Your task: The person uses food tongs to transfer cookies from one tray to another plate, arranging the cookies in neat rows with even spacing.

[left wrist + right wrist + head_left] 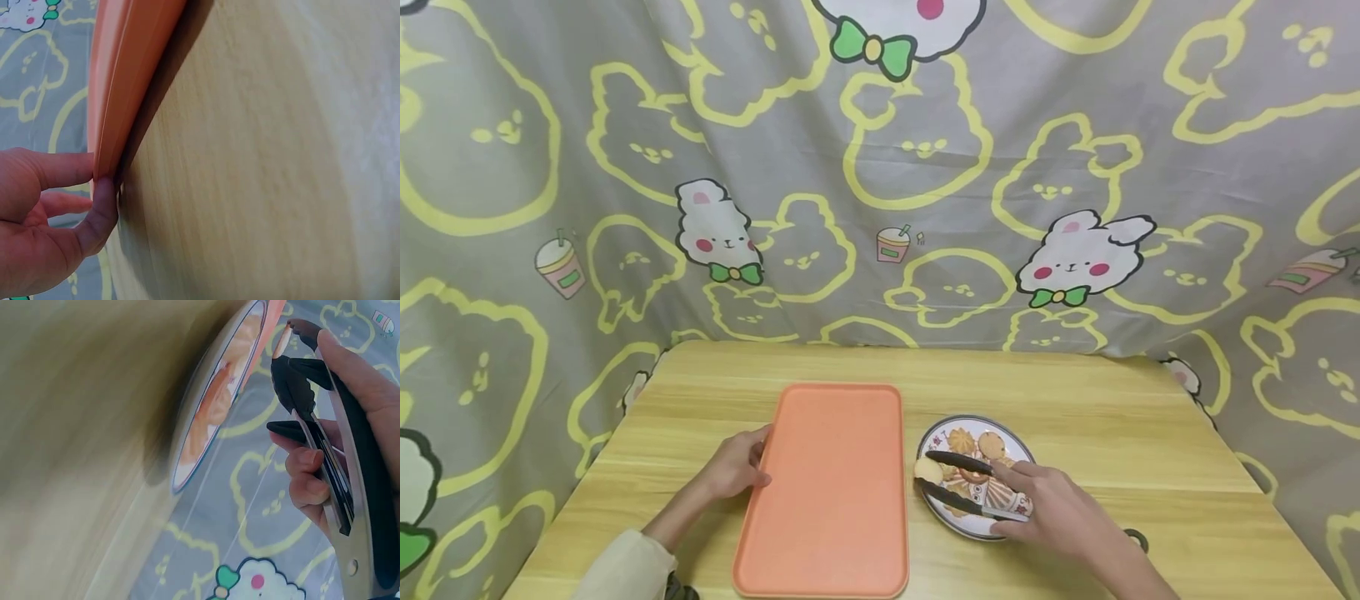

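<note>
My right hand (1047,515) grips black-tipped metal tongs (340,481) over the plate (973,527). Between the tong tips is a pale round cookie (929,470), seen edge-on as a thin cookie (282,341) in the right wrist view, raised off the plate. Several more cookies (991,445) lie on the plate, partly hidden by the tongs. My left hand (737,463) pinches the left edge of an orange tray (827,492), with nothing on it. In the left wrist view, thumb and fingers (97,215) take the tray's rim (128,81) from both sides.
The plate stands just right of the tray on a wooden table (1075,392). A patterned grey curtain (820,167) hangs behind the table and along both sides. A small dark round object (1137,540) shows beside my right forearm.
</note>
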### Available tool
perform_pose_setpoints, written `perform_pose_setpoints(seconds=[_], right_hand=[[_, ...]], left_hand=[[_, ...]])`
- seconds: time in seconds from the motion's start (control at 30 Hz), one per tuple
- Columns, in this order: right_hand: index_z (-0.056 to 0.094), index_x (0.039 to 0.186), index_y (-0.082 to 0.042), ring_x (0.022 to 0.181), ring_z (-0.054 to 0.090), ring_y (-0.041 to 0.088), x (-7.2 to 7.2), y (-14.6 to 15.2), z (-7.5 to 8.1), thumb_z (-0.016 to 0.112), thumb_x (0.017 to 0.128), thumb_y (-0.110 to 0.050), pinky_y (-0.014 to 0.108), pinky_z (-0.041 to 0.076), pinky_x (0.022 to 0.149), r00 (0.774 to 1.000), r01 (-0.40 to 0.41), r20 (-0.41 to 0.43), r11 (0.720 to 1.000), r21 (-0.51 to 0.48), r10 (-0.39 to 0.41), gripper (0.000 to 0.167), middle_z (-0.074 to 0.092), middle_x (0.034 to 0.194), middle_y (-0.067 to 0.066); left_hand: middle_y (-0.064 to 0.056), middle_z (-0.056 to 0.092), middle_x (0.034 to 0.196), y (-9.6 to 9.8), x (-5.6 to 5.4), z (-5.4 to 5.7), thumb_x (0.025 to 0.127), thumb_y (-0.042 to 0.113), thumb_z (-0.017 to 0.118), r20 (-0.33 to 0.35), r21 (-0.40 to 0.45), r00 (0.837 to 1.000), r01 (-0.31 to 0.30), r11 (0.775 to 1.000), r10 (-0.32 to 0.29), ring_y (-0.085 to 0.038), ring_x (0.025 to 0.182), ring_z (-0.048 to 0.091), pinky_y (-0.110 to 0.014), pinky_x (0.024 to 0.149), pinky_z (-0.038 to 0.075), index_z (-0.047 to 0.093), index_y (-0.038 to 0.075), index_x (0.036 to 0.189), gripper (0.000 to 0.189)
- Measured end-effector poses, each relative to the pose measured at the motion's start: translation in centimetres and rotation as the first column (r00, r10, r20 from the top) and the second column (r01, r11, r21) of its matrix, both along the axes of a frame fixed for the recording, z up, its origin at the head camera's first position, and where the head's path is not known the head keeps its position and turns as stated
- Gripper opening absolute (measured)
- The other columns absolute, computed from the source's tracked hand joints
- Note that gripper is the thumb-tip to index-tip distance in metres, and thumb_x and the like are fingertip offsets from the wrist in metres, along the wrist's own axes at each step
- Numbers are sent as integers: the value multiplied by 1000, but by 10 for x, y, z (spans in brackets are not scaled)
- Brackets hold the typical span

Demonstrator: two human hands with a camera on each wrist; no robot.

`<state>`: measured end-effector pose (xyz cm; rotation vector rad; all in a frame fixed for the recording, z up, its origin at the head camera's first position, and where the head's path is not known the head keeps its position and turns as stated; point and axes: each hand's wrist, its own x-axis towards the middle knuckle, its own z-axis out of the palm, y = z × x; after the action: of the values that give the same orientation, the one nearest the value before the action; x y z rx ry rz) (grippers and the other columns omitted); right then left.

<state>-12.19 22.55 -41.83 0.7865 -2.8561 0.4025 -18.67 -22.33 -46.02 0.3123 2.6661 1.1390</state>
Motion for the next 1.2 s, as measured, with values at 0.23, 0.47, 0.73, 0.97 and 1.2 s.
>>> perform_pose_setpoints(seconds=[0.23,0.47,0.73,0.97,1.2], right_hand=[[67,119,-7,90,68,25,10,22,-2,78,66,-54,37,56,73,999,20,-36,1000,-1,-20,71,69,106,8],[67,115,-4,79,63,6,19,40,-6,81,68,-44,26,54,65,998,-2,-57,1000,-15,1,64,69,94,-3],[63,124,-11,83,60,6,28,58,-5,73,71,-56,27,52,67,984,114,132,992,48,-120,70,64,99,-7],[65,120,-8,78,55,0,32,67,-8,76,70,-53,24,48,62,984,119,132,992,36,-123,68,63,94,-9],[65,120,-10,76,52,1,33,67,-9,76,69,-54,23,46,62,958,181,212,980,82,-194,68,63,91,-10]], left_hand=[[-10,59,85,0,0,-1,71,-9,72,-9,-7,1000,0,1000,-1,-14,67,50,-22,55,46,29,-16,140,82],[-10,58,85,2,1,-2,70,-10,72,17,-3,1000,-24,1000,24,-16,70,50,-22,56,45,29,-15,141,82],[-11,55,86,2,1,0,70,-11,71,31,18,999,-32,999,31,-13,65,47,-22,54,44,28,-16,141,83],[-12,53,87,2,2,2,71,-10,72,38,23,999,-34,999,33,-11,62,45,-22,53,42,28,-16,141,83],[-11,52,88,2,2,2,72,-10,72,39,16,999,-35,999,34,-12,62,45,-22,52,41,28,-15,142,83]])
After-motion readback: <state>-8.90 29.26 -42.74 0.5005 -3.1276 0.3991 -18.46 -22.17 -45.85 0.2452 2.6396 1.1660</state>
